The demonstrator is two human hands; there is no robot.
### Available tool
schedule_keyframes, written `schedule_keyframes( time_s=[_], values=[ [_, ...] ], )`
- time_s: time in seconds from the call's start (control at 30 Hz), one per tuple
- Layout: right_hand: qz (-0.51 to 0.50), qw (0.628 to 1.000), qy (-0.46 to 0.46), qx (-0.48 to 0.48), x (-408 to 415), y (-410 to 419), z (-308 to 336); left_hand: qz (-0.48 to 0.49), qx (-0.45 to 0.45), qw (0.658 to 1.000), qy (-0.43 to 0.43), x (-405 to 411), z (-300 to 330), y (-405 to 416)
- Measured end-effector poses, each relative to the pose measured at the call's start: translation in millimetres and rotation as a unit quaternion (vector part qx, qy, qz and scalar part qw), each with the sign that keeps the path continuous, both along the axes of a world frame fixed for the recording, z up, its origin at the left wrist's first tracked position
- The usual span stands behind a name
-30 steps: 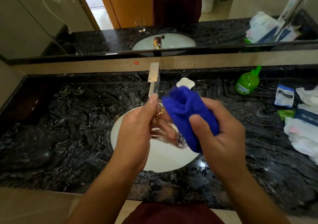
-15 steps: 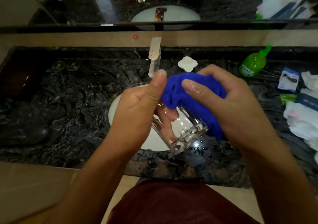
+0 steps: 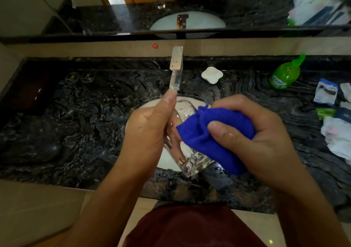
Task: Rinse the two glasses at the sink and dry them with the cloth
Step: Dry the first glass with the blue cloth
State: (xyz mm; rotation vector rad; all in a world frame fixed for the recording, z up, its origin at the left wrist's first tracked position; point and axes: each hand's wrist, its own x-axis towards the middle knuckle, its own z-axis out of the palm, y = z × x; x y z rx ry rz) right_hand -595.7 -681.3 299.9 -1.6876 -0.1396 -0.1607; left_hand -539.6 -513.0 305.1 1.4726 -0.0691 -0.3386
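Observation:
A clear glass (image 3: 187, 161) lies tilted over the white sink basin (image 3: 167, 161), its thick base toward me. My left hand (image 3: 148, 132) grips the glass around its side, thumb pointing up toward the tap. My right hand (image 3: 256, 138) holds a bunched blue cloth (image 3: 205, 138) and presses it against the glass's right side. Only one glass is in my hands; a second glass (image 3: 160, 0) shows only as a reflection in the mirror.
A chrome tap (image 3: 176, 68) stands behind the basin on the dark marble counter (image 3: 76, 132). A white soap dish (image 3: 212, 74), a green bottle (image 3: 284, 74) and several packets and plastic bags (image 3: 336, 132) sit at the right. Water drops lie near the front edge.
The cloth has moved from the glass's rim down along its side, and my right hand has shifted right and lower. The glass stays tilted in my left hand.

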Motion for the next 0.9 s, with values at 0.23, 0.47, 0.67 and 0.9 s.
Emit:
schedule_keyframes(
  time_s=[0.23, 0.47, 0.67, 0.9],
  values=[
    [-0.019, 1.000, -0.006, 0.020, 27, 6, 1, -0.053, -0.040, 0.998, 0.010, -12, -1, -1],
    [-0.102, 0.988, 0.098, 0.070, 26, 19, -7, -0.013, -0.110, 0.993, 0.029, -5, -1, 4],
    [-0.146, 0.964, 0.125, 0.183, 10, 8, -7, 0.033, -0.089, 0.995, -0.006, 2, 0, 7],
    [-0.080, 0.975, -0.102, -0.182, -3, 10, 16, 0.099, 0.007, 0.993, -0.066, 4, -15, -1]
  ],
)
